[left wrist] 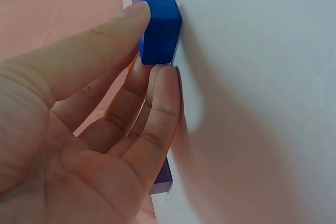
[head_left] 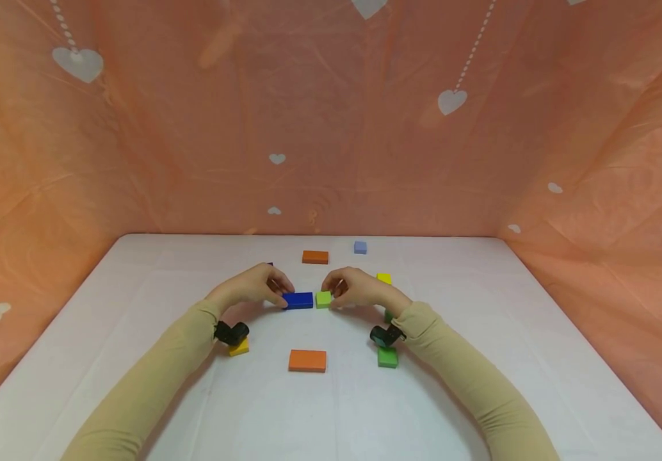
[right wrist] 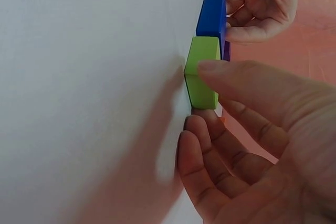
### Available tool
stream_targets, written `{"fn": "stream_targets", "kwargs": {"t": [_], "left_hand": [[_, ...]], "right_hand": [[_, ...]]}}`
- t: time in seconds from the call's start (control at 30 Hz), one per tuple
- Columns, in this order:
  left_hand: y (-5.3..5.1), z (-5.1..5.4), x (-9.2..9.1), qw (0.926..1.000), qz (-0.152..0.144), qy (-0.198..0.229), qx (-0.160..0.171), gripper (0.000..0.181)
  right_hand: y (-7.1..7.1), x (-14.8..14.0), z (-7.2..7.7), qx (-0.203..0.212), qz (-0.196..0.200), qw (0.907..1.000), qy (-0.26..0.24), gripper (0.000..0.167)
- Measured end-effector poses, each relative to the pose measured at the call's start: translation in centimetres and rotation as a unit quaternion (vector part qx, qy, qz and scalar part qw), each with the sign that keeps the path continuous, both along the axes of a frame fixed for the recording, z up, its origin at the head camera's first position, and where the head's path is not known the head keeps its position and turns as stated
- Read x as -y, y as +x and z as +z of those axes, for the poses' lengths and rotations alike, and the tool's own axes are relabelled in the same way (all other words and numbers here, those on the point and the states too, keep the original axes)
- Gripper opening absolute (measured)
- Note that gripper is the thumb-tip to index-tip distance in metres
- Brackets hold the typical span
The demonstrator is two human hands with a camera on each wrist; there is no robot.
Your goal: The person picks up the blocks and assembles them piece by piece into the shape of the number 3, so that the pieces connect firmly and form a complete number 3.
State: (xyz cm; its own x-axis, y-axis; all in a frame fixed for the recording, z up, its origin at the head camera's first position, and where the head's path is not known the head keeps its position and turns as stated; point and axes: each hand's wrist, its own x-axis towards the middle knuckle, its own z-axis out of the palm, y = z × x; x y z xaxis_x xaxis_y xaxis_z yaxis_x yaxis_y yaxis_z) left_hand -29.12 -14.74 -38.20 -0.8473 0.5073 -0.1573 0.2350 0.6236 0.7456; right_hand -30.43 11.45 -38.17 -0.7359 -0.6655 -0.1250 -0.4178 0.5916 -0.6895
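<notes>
Near the middle of the white table, my left hand (head_left: 255, 285) pinches the left end of a long blue block (head_left: 298, 300). In the left wrist view its thumb lies on the edge of the blue block (left wrist: 157, 24), with the other fingers curled behind. Facing it, my right hand (head_left: 360, 287) holds a small light green block (head_left: 323, 299) by its right side. The right wrist view has the thumb on the light green block (right wrist: 202, 85) and the fingers behind it. A narrow gap shows between the two blocks in the head view.
Farther back lie an orange block (head_left: 315, 257) and a pale blue block (head_left: 360, 247). A yellow block (head_left: 384, 278) and a green block (head_left: 387, 358) are on the right. Nearer are another orange block (head_left: 307, 361) and another yellow one (head_left: 239, 347). A purple block (left wrist: 161, 180) sits beyond my left hand.
</notes>
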Motion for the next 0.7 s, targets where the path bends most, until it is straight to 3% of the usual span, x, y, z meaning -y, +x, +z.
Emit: {"fn": "stream_targets", "kwargs": {"t": [0.7], "left_hand": [[-0.07,0.06,-0.06,1.0,-0.004,-0.001,-0.003,0.026]], "right_hand": [[0.12,0.24,0.21,0.009,-0.002,1.0,-0.003,0.028]]}}
